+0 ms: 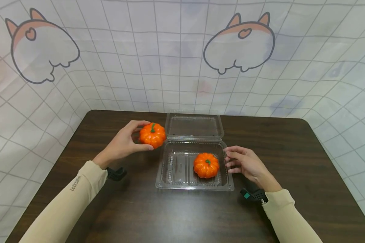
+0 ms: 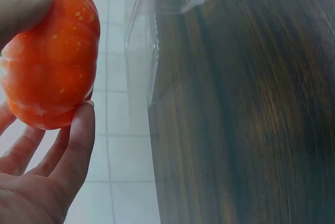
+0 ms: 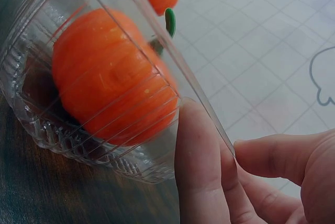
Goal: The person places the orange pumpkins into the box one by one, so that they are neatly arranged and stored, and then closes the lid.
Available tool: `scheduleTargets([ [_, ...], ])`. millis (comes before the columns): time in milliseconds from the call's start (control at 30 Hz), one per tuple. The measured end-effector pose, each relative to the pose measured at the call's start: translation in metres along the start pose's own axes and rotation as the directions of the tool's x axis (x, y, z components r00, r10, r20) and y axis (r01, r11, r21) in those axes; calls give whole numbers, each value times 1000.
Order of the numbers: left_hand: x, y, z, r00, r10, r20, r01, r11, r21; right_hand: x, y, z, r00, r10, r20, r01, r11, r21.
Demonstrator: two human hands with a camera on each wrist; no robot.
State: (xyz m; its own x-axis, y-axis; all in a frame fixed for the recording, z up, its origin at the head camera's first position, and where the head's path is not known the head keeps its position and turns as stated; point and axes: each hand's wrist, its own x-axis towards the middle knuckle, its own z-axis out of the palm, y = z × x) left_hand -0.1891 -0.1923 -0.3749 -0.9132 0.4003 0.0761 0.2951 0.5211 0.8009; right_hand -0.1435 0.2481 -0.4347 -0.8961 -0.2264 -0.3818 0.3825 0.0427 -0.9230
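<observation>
My left hand (image 1: 124,141) grips a small orange pumpkin (image 1: 152,135) with a green stem, held in the air just left of a clear plastic clamshell box (image 1: 176,185). In the left wrist view the thumb and fingers (image 2: 78,140) wrap the pumpkin's (image 2: 55,59) sides. A second orange pumpkin (image 1: 206,165) sits inside the box's base, toward its right. My right hand (image 1: 246,163) pinches the right rim of the box between thumb and fingers, as the right wrist view shows at the rim (image 3: 209,111). Through the clear wall the second pumpkin (image 3: 115,77) is visible.
The box's lid (image 1: 194,125) lies folded back toward the table's far edge. Both stand on a dark wooden table (image 1: 276,141). Behind it hangs a white gridded cloth (image 1: 170,50) with cartoon drawings. Black wrist cameras (image 1: 116,174) sit on both wrists.
</observation>
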Motion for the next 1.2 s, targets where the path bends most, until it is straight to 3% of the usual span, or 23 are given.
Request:
scheduleTargets([
  [467, -2, 16, 17, 995, 79, 62, -76, 996, -39, -1, 1, -2, 1000, -13, 2, 13, 1000, -1],
  [733, -3, 23, 30, 988, 98, 118, -98, 995, -4, 0, 2, -2, 1000, -15, 3, 15, 1000, 6],
  [1200, 1, 31, 44, 963, 138, 231, -138, 990, -18, 1, 2, 0, 1000, -17, -4, 17, 1000, -14],
])
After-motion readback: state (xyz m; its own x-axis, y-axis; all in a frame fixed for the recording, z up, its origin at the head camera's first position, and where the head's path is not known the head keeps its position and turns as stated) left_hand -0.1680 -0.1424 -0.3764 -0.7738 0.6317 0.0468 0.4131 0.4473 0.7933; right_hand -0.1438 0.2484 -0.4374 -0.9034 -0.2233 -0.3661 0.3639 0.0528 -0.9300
